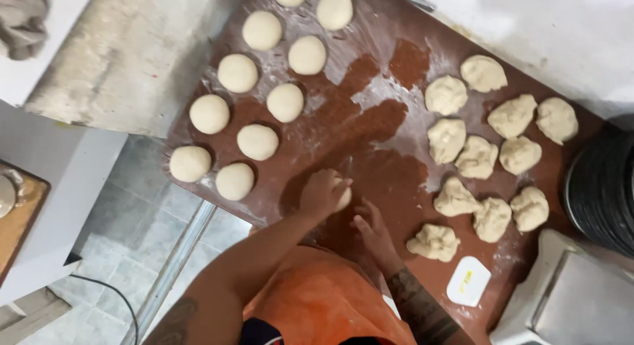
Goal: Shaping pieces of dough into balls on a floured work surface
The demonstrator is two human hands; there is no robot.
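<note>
The left hand (322,193) is cupped palm-down over a pale, round piece of dough (343,197), its fingers curled around the piece so that only the right-hand edge of the dough shows past the knuckles; the piece sits pressed against the reddish-brown, flour-dusted work board (370,130) near the board's near edge. Just beside it, the right hand (371,227) lies open and flat on the board, fingers spread and pointing toward the dough, holding nothing; its fingertips are close to the covered piece, though whether they touch it cannot be told. The right forearm carries dark tattoo marks, and an orange apron (317,299) fills the space between the two arms. To the left of the hands, smooth rounded dough balls (257,141) stand in two slanting rows running to the far edge of the board, each set apart from its neighbours. To the right, rough, unshaped lumps of dough (477,157) lie in a loose cluster, several touching one another. Near the closest lump rests a white, rounded-rectangle plastic scraper (467,281). Beyond the board's right corner are a grey metal scale (574,299) and a stack of dark round pans (604,186). A grey tiled floor (142,213) shows at lower left.
</note>
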